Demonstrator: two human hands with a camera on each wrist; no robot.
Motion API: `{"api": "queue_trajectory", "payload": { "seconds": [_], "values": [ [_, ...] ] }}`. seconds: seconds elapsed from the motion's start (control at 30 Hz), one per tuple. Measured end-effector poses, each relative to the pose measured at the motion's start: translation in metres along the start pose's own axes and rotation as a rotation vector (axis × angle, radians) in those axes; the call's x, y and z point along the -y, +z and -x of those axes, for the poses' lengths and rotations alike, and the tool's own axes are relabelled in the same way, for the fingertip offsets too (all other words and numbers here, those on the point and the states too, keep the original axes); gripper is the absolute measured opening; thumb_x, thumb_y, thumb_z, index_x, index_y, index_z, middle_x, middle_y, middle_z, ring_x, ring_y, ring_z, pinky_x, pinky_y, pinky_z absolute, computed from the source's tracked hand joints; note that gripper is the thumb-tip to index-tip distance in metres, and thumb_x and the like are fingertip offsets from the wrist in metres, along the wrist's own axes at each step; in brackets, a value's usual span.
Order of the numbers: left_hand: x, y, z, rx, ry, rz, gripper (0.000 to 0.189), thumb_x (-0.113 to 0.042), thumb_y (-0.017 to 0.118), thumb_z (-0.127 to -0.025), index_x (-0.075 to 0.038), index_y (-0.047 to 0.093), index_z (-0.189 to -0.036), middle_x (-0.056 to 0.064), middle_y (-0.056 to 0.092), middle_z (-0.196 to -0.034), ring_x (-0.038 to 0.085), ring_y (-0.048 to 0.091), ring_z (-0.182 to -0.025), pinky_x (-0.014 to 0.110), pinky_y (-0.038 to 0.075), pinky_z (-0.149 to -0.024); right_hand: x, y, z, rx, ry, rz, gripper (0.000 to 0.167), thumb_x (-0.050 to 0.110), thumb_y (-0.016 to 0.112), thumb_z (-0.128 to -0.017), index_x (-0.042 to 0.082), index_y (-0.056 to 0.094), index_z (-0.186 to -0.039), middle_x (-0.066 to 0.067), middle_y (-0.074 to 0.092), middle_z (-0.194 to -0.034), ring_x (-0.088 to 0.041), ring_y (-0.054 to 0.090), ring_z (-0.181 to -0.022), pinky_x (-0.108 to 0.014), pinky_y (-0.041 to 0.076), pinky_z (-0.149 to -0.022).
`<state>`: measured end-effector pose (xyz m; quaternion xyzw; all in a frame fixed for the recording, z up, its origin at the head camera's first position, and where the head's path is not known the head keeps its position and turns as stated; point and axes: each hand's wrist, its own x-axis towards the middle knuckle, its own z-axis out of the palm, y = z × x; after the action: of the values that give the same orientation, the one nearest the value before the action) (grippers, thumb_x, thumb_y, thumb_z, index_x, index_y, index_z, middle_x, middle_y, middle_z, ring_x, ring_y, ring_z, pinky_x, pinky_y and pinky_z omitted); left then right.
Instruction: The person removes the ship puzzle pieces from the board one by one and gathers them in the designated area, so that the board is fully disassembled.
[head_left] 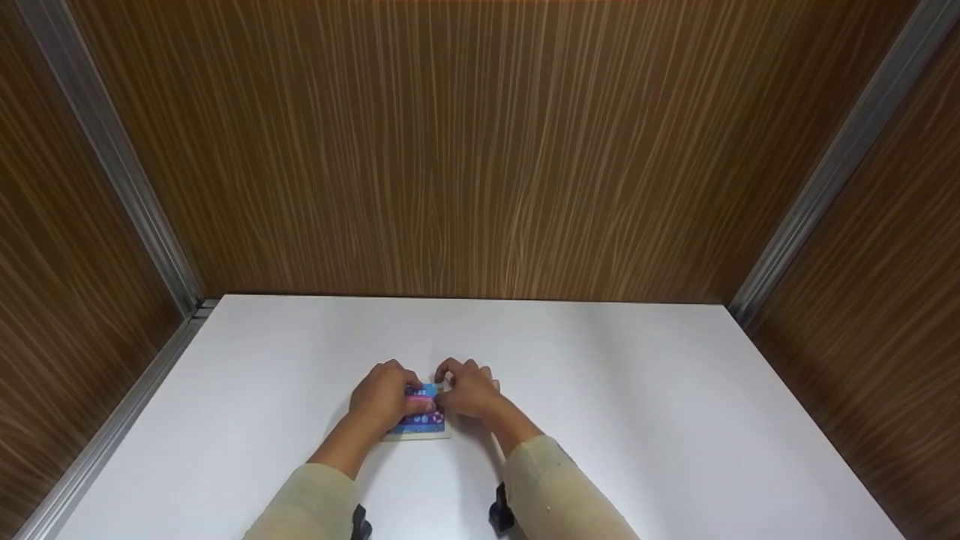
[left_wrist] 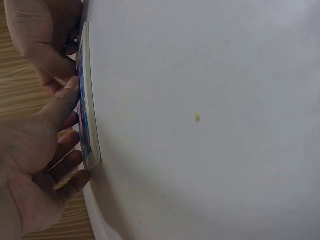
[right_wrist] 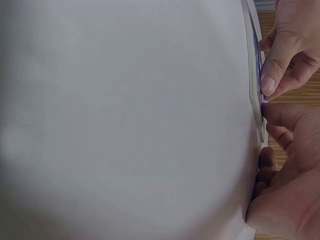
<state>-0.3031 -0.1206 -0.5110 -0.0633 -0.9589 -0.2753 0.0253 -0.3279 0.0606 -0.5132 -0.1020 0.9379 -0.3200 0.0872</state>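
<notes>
A small flat board (head_left: 418,429) with a blue, purple and pink printed face and a pale rim lies on the white table. My left hand (head_left: 381,394) rests over its left part, thumb straight across the face and the other fingers near the far and left edges. At the right edge is my right hand (head_left: 471,390), its thumb and forefinger bent towards the board near the left thumb. Side-on in the left wrist view, the board (left_wrist: 89,110) shows its pale, thin edge. Whether the right fingertips pinch anything is hidden.
The white table (head_left: 637,420) stretches around the board. Brown wood-grain panels (head_left: 480,150) rise behind and at both sides, with metal posts (head_left: 127,150) at the corners. A small yellowish speck (left_wrist: 197,117) marks the tabletop.
</notes>
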Motion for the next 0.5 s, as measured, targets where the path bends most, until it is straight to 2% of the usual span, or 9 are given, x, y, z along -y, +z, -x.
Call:
{"api": "queue_trajectory", "payload": {
  "seconds": [0.5],
  "values": [
    [-0.0019, -0.0018, 0.0017, 0.006, 0.0, 0.0, 0.036, -0.036, 0.096, -0.082, -0.013, 0.086, -0.107, 0.007, 0.072, -0.105, 0.024, 0.066, -0.102, 0.05, 0.06, -0.1, 0.0008, -0.0029, 0.0015, 0.029, 0.02, 0.014, 0.025, 0.031, 0.079, -0.091, 0.025, 0.07, -0.113, -0.005, 0.06, -0.118, -0.026, 0.048, -0.111, -0.048, 0.039, -0.099]
  ]
}}
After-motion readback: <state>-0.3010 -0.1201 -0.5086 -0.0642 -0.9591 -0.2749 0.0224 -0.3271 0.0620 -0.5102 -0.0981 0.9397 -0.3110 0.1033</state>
